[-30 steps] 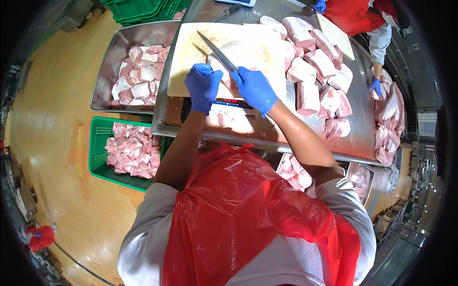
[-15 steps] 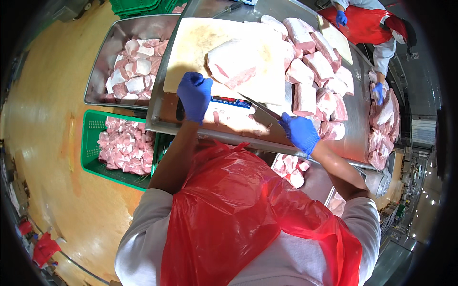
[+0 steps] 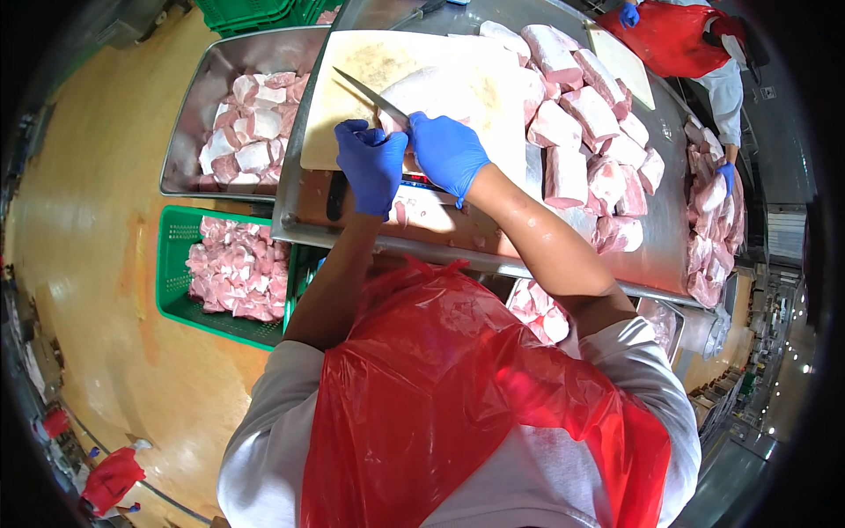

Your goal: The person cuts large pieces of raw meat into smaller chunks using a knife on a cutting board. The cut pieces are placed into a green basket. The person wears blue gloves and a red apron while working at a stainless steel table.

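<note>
One knife [image 3: 374, 98], in right fingers [image 3: 424, 132], is back over meat [image 3: 431, 92] (left fingers [image 3: 374, 143]: hold unclear).

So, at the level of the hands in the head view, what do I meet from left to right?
Steel tub of meat chunks → left hand → right hand → pale meat blocks on the table → heap of meat at the far right.

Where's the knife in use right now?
Head view, upper centre-left: the knife is in the right hand, blade over the cutting board, pointing up-left beside the meat piece.
</note>
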